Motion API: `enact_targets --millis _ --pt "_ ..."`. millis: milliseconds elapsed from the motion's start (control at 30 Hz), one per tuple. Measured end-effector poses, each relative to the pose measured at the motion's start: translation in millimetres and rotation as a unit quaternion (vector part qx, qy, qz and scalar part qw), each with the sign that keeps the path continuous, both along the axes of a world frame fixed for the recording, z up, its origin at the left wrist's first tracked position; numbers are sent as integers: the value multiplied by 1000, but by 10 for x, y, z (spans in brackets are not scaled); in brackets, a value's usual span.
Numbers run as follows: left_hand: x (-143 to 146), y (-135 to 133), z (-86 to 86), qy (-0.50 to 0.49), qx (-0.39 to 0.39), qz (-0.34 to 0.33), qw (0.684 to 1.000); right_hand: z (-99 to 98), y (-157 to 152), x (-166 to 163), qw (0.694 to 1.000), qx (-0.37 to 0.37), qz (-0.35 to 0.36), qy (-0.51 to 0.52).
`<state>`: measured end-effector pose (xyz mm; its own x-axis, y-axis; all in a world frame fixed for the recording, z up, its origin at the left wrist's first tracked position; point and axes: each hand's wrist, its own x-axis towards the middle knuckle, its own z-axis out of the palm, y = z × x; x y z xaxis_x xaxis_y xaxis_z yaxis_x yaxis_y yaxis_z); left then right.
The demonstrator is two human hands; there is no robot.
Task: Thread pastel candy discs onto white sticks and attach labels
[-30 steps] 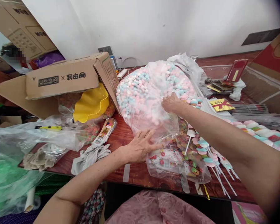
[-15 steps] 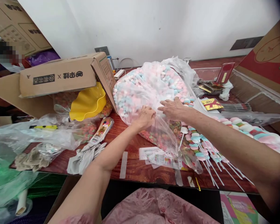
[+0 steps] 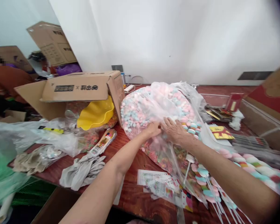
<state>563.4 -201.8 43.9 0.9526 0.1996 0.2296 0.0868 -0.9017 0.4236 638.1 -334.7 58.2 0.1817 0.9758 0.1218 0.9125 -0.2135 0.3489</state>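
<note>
A large clear plastic bag (image 3: 140, 109) full of small pink, blue and white marshmallows lies in the middle of the table. My left hand (image 3: 153, 129) is at its gathered front edge, fingers curled and closed on the plastic. Beside it my right hand (image 3: 174, 130) lies over the same plastic, fingers stretched out flat; its fingertips almost meet my left hand. Under my wrists is a clear bag of colourful ring-shaped gummies (image 3: 157, 155). Twisted marshmallow sticks (image 3: 204, 180) with white stems lie below my right forearm.
An open carton (image 3: 81, 88) with a yellow wavy dish (image 3: 96, 113) stands at left. Grey gloves (image 3: 82, 171) and printed packets (image 3: 158, 183) lie near the front edge. A clear tray (image 3: 266, 130) holds small items at right. Other people sit at far left.
My view has tilted up and turned left. My hands have come closer together on the marshmallow bag, and the right hand's fingers are less spread.
</note>
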Motion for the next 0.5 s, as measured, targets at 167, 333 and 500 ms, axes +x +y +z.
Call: enact_targets --millis 167,333,500 --pt "-484 -62 84 26 44 12 999 -280 210 349 999 7 47 15" --pt "-1614 293 479 -97 213 242 942 -471 319 544 996 -2 82 31" --pt "-2408 755 916 16 181 408 895 -339 229 388 997 -36 50 49"
